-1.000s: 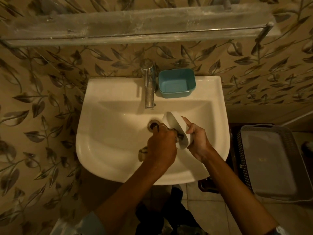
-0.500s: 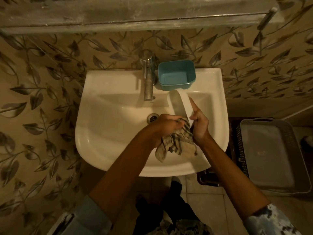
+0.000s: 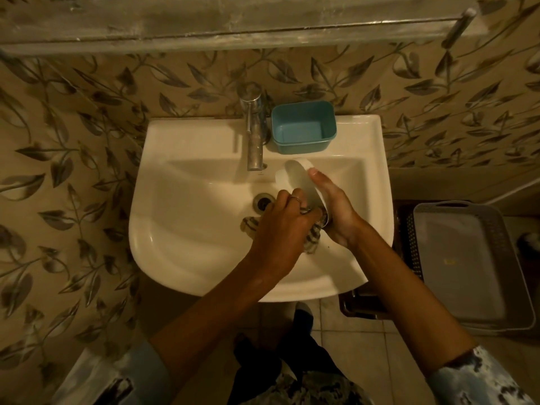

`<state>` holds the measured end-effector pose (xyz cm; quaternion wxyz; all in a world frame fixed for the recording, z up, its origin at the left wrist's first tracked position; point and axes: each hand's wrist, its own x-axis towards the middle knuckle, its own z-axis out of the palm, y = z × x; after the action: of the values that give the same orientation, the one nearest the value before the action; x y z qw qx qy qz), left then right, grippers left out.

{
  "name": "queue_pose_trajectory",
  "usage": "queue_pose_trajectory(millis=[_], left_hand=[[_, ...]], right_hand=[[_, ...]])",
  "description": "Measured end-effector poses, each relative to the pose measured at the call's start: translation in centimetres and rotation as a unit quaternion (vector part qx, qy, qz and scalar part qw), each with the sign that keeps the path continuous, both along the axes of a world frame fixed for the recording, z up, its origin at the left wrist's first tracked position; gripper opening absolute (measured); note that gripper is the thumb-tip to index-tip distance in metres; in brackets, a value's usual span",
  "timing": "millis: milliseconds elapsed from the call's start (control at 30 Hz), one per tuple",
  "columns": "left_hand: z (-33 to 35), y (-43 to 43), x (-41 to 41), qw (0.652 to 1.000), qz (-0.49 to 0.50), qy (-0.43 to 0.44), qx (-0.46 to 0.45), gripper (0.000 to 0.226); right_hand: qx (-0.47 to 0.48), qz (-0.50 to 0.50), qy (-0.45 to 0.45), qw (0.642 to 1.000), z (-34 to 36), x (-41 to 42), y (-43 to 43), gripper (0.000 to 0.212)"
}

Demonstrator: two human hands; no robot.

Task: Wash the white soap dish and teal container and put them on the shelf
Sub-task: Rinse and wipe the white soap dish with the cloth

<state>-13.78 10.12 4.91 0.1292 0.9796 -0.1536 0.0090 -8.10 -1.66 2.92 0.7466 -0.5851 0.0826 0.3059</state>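
Gripping the striped grey cloth, the left hand has slid down the white oval soap dish clasped by the right hand; washing continues.

Left half of the basin lies open; tap and teal container crowd its back rim below the shelf.

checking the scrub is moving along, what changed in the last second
The right hand raised the white soap dish from low beside the drain until its far end points toward the tap. The left hand kept rubbing the striped cloth at its near end, and the cloth now trails toward the drain. Both grips held. The teal container stayed on the sink rim.
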Motion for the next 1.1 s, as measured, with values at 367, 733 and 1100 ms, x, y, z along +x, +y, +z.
queue_pose_trajectory(millis=[367, 733, 1100], left_hand=[[2.0, -0.5, 1.5, 0.994, 0.097, 0.038, 0.023, 0.034], [2.0, -1.1, 0.6, 0.931, 0.124, 0.215, -0.266, 0.016], [4.8, 1.4, 4.8, 0.623, 0.295, 0.447, -0.570, 0.022]], right_hand=[[-0.045, 0.008, -0.073, 0.996, 0.5, 0.4, -0.2, 0.037], [0.008, -0.088, -0.112, 0.990, -0.7, -0.7, 0.0, 0.044], [-0.075, -0.018, -0.245, 0.967, -1.7, -2.9, -0.7, 0.052]])
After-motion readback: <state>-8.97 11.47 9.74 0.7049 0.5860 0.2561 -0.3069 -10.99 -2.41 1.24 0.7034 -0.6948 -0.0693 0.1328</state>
